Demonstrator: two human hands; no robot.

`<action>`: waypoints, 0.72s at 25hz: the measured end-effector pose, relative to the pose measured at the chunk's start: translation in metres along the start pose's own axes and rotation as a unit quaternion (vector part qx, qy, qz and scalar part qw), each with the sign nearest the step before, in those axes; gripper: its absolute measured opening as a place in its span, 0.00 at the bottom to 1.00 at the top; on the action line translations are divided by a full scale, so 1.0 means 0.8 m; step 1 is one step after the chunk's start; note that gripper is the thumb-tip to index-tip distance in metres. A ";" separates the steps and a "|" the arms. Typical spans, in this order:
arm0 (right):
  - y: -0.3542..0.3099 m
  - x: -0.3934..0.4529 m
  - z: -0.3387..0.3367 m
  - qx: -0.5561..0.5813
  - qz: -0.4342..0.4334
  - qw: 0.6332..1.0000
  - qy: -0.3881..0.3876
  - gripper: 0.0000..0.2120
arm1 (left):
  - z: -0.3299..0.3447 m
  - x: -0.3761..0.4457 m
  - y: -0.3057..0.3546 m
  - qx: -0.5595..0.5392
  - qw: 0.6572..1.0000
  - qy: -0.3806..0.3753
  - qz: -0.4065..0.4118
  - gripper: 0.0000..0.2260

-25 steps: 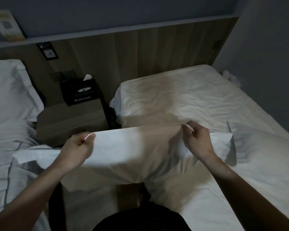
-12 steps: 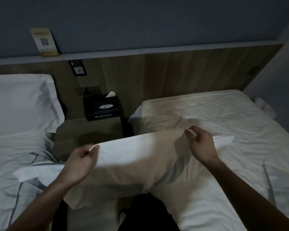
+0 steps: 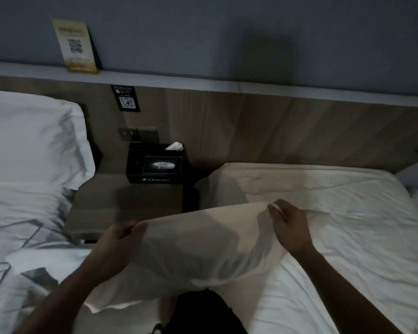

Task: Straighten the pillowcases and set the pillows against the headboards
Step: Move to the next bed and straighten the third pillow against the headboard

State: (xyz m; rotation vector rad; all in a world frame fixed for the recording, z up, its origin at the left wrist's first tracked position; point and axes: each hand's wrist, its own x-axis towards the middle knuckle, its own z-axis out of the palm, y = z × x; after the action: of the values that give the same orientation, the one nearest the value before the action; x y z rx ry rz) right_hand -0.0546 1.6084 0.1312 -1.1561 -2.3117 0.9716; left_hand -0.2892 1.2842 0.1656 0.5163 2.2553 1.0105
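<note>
White fabric-cased pillow [image 3: 203, 247]: lifted nearer wooden headboard [image 3: 287, 133] than second ago; left hand [image 3: 117, 244], right hand [image 3: 290, 225] pinched top hem; placement pending.

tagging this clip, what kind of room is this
Most likely a twin hotel room: two white beds share one wooden headboard, a black tissue box reads "hotel", and a QR code card stands on the ledge.

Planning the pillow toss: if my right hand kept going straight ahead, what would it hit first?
Probably the bare sheet at the head of the right bed, then the headboard. The right hand pinches the pillow edge; nothing else shows between, though depth is unclear.
</note>
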 end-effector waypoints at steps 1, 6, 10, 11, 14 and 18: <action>0.010 0.022 0.010 -0.005 0.007 1.000 -0.013 0.16 | 0.007 0.016 0.002 0.014 1.000 -0.007 -0.009 0.18; 0.041 0.107 0.053 -0.033 0.016 0.997 -0.064 0.17 | 0.024 0.085 0.008 0.029 0.999 0.009 -0.041 0.21; 0.059 0.158 0.102 -0.070 -0.022 0.994 -0.081 0.17 | 0.034 0.130 -0.003 0.002 0.999 0.017 -0.039 0.20; 0.064 0.169 0.117 -0.087 -0.023 0.992 -0.091 0.17 | 0.041 0.142 -0.014 -0.007 0.999 0.019 -0.039 0.21; 0.089 0.195 0.169 -0.127 -0.050 0.986 -0.096 0.16 | 0.066 0.169 -0.053 -0.037 0.997 0.043 -0.045 0.25; 0.147 0.220 0.231 -0.090 -0.096 0.988 -0.081 0.17 | 0.121 0.202 -0.086 -0.048 0.993 0.103 -0.023 0.25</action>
State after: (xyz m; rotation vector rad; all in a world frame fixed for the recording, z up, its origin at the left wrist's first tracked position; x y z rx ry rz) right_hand -0.2045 1.7239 -0.0764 -0.9261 -2.6303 0.8284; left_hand -0.3511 1.3831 0.0026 0.3287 2.3720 1.1889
